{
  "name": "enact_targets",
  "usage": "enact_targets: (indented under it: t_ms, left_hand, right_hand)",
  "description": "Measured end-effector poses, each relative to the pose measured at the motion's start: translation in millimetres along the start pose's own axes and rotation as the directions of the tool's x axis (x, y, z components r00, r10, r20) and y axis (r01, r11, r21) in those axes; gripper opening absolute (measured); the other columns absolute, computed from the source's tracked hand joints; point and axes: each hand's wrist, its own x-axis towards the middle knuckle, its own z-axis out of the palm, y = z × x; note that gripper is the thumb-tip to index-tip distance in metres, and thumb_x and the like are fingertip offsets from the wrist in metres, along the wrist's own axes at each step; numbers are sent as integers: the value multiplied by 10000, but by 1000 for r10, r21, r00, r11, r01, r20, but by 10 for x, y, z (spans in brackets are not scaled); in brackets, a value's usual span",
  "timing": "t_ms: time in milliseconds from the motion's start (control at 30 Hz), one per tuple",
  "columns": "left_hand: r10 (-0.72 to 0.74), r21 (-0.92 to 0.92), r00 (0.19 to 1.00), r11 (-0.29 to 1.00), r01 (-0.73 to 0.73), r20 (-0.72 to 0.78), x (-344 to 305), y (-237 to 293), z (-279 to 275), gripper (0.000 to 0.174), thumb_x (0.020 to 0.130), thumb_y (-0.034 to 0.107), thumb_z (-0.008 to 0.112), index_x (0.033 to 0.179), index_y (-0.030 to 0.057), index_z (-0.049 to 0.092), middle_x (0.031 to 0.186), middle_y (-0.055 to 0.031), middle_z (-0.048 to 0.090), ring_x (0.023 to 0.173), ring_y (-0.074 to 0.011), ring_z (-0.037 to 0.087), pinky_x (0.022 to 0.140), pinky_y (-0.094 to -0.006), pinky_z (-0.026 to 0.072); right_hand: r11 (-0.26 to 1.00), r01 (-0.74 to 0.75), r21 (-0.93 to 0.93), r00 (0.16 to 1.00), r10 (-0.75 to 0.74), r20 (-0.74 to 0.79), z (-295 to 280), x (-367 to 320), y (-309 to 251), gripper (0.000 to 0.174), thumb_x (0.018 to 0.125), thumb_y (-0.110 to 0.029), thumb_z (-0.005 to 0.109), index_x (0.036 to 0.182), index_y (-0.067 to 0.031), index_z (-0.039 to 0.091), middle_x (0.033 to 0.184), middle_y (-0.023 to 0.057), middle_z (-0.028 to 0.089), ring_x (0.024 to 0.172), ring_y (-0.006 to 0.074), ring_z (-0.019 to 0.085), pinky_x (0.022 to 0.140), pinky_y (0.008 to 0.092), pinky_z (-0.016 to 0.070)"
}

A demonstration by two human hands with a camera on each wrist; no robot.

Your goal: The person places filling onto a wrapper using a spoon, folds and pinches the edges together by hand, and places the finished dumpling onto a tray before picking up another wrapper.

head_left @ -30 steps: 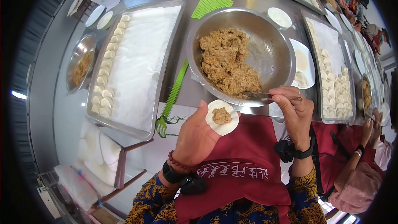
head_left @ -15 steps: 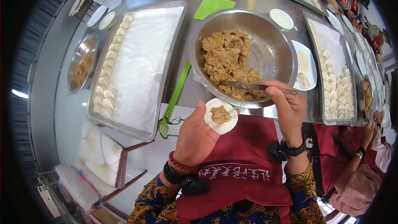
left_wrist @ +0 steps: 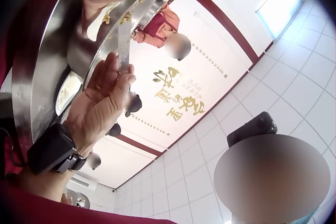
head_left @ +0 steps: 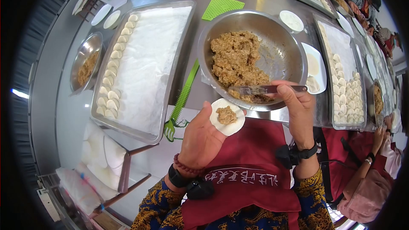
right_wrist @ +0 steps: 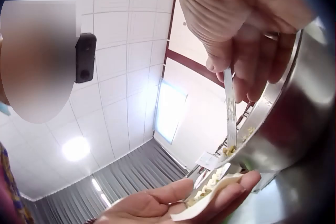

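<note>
My left hand (head_left: 200,138) lies palm up in front of the bowl, carrying a round white dumpling wrapper (head_left: 233,127) on its fingers. A lump of brown minced filling (head_left: 226,115) sits in the wrapper's middle. Its thumb stands apart from the wrapper. My right hand (head_left: 299,113) pinches the dark handle of a flat metal spatula (head_left: 255,90), whose blade reaches over the near rim of a big steel bowl (head_left: 295,42). More filling (head_left: 234,55) covers the bowl's left side. Bits of filling cling to the blade (right_wrist: 230,106) in the right wrist view.
On the left, a lined tray (head_left: 149,68) has dumplings (head_left: 114,55) along one side; another tray (head_left: 343,59) is at right. Nearby are a green fork-ended strip (head_left: 183,96), a green mesh mat (head_left: 221,7) and a white dish (head_left: 322,70). Other people work at right.
My right hand has moved slightly down and left, bringing the spatula from the bowl's near rim further in over the filling. The left hand and its filled wrapper have barely moved.
</note>
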Motion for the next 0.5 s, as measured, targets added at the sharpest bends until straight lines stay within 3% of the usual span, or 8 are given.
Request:
enact_targets:
  t_ms: [67, 133, 167, 300, 367, 400, 433, 500]
  left_hand:
    - [-6, -16, 1000, 1000, 7, 19, -8, 5, 29, 561, 1098, 339, 241, 1403, -119, 350, 1438, -286, 450, 1359, -427, 427, 1181, -499, 307]
    - [-16, -45, 999, 999, 18, 35, -8, -12, -18, 557, 1096, 352, 275, 1395, -109, 364, 1415, -262, 476, 1340, -394, 458, 1164, -481, 339]
    - [-25, -73, 998, 997, 29, 53, -16, -17, -40, 554, 1093, 365, 309, 1388, -99, 377, 1391, -238, 501, 1321, -361, 488, 1146, -464, 370]
    - [0, -55, 998, 998, 3, 63, -37, -18, -36, 548, 1094, 367, 306, 1370, -98, 392, 1376, -235, 512, 1312, -358, 496, 1145, -465, 372]
    - [6, -53, 999, 999, -4, 40, -38, -30, -41, 550, 1096, 371, 292, 1362, -98, 398, 1369, -243, 516, 1308, -357, 499, 1145, -466, 373]
    - [5, -52, 999, 999, -3, 41, -42, -30, -40, 550, 1096, 371, 292, 1362, -98, 398, 1369, -243, 516, 1308, -357, 499, 1145, -466, 373]
    - [8, -22, 997, 1000, -6, 75, -47, -26, -40, 553, 1097, 372, 284, 1362, -101, 396, 1364, -248, 517, 1307, -357, 499, 1145, -467, 373]
    - [9, 10, 994, 1000, -10, 109, -60, -21, -37, 557, 1098, 373, 275, 1362, -104, 394, 1360, -252, 518, 1306, -356, 500, 1146, -468, 373]
  right_hand:
    - [999, -6, 50, 1000, 6, 1, -74, -33, 18, 300, 990, -223, 626, 1063, 52, 719, 1017, 113, 732, 913, 167, 698, 837, 306, 547]
    - [991, 117, -70, 993, -117, -2, -112, -97, 62, 297, 982, -226, 630, 1060, 48, 716, 1028, 146, 734, 930, 195, 699, 851, 318, 542]
    - [991, 114, -66, 994, -114, 4, -103, -147, 79, 297, 982, -226, 630, 1060, 48, 716, 1028, 146, 734, 930, 195, 699, 851, 318, 542]
    - [975, 184, -125, 983, -180, 42, -42, -401, 98, 252, 952, -181, 646, 999, 58, 710, 1053, 172, 736, 990, 249, 693, 920, 355, 506]
    - [859, 460, -225, 887, -429, 172, -27, -468, 227, 215, 916, -172, 682, 992, 26, 717, 1054, 174, 737, 1015, 286, 697, 915, 387, 505]
    - [794, 536, -288, 844, -486, 228, -10, -491, 214, 219, 838, -198, 747, 991, -42, 735, 1051, 144, 743, 1051, 316, 697, 901, 412, 512]
    - [793, 536, -289, 843, -487, 227, -3, -517, 212, 219, 838, -198, 747, 991, -42, 735, 1051, 144, 743, 1051, 316, 697, 901, 412, 512]
    - [576, 701, -420, 713, -575, 402, 5, -574, 216, 248, 766, -236, 783, 960, -86, 745, 1045, 97, 750, 1085, 312, 690, 897, 419, 516]
